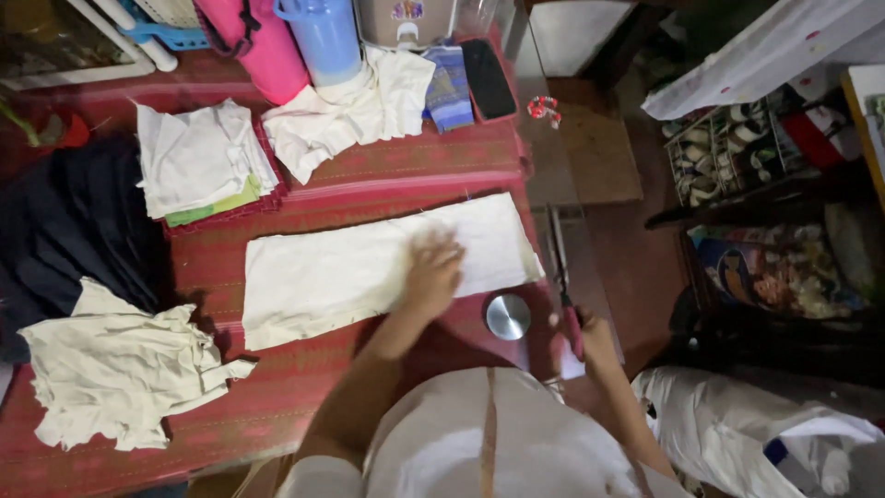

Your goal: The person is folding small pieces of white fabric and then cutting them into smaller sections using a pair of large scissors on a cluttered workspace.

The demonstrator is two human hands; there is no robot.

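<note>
Nearest, at the bottom edge: a white shirt [479, 433] with a tape hanging down its middle. Just above, left hand [433, 269] lying flat on the long white cloth [350, 272], blurred, fingers [441, 242] seemingly spread. Right hand [597, 339] at the desk [304, 378] edge, fingers wrapped tight round the red handle of the scissors [560, 267], blades pointing away, just beside the cloth's right end. Cloth stretched across the middle of the red desk; a round metal disc [508, 316] near its lower right corner.

Probably best to press the cloth smooth with the whole palm, hold it firm near the right end, and bring the blades in straight, away from the left fingers.

Containers: a red basket [267, 198] at upper left, filled with folded white cloths and one green piece underneath. A red tray [475, 118] at the top, holding a dark flat thing. A wire rack [701, 180] on the right, full of small items too small to tell. A blue jug [324, 39], contents hidden.
</note>
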